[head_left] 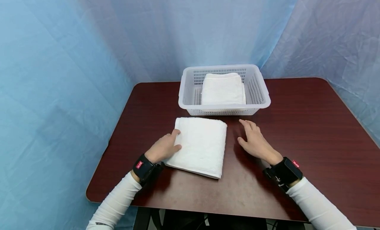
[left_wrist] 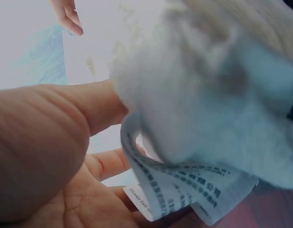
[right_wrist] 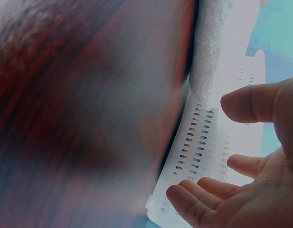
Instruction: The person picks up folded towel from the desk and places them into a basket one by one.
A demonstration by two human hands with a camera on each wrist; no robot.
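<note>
A folded white towel (head_left: 199, 147) lies on the table in front of the basket. At its left edge my left hand (head_left: 163, 147) grips the fold, the thumb (left_wrist: 101, 104) against the cloth. A white printed label (left_wrist: 179, 190) hangs from the towel between thumb and fingers in the left wrist view. To the towel's right, my right hand (head_left: 253, 141) hovers over the table with nothing in it, its fingers (right_wrist: 193, 202) loosely extended.
Behind the towel stands a white perforated plastic basket (head_left: 184, 91) holding folded white cloth (head_left: 222, 89). The dark red-brown table (head_left: 311, 124) has rounded corners. Light blue drapes (head_left: 59, 75) hang behind it and on both sides.
</note>
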